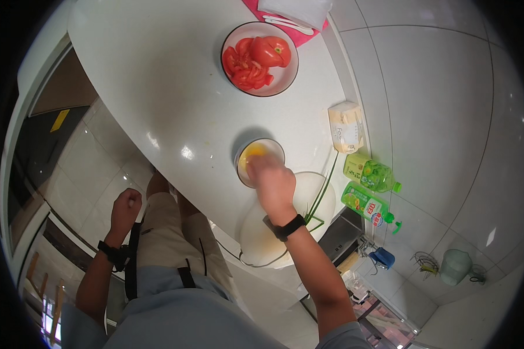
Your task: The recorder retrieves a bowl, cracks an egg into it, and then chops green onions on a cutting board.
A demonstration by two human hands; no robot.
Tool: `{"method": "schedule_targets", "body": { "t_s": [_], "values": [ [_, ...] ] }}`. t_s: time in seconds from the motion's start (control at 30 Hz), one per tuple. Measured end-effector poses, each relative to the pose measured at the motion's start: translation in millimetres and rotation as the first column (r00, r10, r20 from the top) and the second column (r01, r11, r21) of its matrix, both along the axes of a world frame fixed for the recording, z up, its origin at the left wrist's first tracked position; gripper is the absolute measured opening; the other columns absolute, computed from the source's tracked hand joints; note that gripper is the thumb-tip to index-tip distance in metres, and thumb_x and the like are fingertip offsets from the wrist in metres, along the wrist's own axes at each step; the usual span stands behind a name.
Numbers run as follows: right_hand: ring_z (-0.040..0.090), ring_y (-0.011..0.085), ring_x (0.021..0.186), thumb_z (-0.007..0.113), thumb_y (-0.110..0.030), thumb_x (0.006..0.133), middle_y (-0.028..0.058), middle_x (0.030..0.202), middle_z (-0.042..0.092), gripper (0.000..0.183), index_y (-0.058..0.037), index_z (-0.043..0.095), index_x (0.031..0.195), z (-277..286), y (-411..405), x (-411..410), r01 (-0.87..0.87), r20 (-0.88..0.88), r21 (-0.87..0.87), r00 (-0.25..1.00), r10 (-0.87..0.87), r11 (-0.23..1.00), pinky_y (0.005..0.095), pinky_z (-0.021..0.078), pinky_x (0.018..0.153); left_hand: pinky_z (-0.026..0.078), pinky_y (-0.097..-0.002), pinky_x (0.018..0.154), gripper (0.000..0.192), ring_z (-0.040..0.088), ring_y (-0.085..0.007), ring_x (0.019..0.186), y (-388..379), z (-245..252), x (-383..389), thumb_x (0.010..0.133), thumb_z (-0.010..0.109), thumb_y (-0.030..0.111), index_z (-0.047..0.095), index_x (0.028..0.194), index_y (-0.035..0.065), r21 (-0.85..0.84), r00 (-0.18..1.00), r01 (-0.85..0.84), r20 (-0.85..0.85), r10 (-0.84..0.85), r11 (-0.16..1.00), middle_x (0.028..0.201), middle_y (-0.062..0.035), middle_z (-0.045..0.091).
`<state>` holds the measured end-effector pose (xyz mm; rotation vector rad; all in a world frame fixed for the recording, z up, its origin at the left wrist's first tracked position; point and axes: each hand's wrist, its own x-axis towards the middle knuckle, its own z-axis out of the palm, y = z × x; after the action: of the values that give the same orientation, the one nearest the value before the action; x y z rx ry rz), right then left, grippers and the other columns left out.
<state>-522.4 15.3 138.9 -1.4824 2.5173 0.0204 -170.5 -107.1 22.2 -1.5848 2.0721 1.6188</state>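
My right hand is over a small dark-rimmed bowl on the white countertop and hides part of it. Yellow egg shows inside. Motion blurs the fingers, so whether they hold anything cannot be made out. My left hand hangs beside my hip, fingers curled in, with nothing visible in it. Farther along the counter, a larger dark-rimmed bowl contains cut tomato pieces and a bigger piece of tomato. Beneath my right forearm lies a round white cutting board, with green scallion stalks on it.
By the tiled wall stand a tissue pack, a green drink bottle and a green pump bottle of dish soap. Beyond the board is a dark sink. White spoons rest on a pink cloth.
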Motion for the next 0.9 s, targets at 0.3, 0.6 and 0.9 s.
{"method": "schedule_targets", "body": {
  "t_s": [0.3,0.6,0.9],
  "values": [
    [0.063,0.0244,0.067,0.065,-0.021,0.08,0.0051,0.081,0.064,0.009,-0.0153,0.067,0.087,10.8,-0.8,1.9,0.014,0.024,-0.023,1.0,-0.014,1.0,0.036,0.0487,0.055,0.048,-0.0318,0.069,0.012,0.063,-0.0217,0.077,-0.4,0.0,0.5,0.088,0.059,0.011,0.062,0.092,0.0003,-0.033,1.0,0.001,-0.024,-0.002,0.999,0.085,-0.0123,0.066],
    [0.06,0.0243,0.063,0.071,-0.012,0.077,0.005,0.072,0.059,0.01,-0.0133,0.066,0.085,69.7,10.3,13.2,0.184,0.085,-0.194,0.982,-0.17,0.964,0.0365,0.0457,0.05,0.048,-0.0322,0.069,0.012,0.063,-0.0222,0.078,-9.6,6.5,-1.7,0.088,0.059,0.012,0.062,0.092,0.0006,-0.027,0.999,0.046,-0.024,-0.047,0.999,0.083,-0.012,0.066],
    [0.036,0.0006,0.058,0.07,-0.006,0.087,-0.0099,0.066,0.05,0.01,-0.0043,0.071,0.096,172.0,111.4,15.8,0.797,0.488,-0.206,0.587,-0.646,0.568,0.0183,0.0262,0.05,0.049,-0.0322,0.07,0.016,0.063,-0.0233,0.077,-23.6,25.5,-22.5,0.088,0.059,0.015,0.062,0.095,0.001,0.061,0.973,0.231,-0.021,-0.23,0.971,0.086,-0.0134,0.066]
  ]
}}
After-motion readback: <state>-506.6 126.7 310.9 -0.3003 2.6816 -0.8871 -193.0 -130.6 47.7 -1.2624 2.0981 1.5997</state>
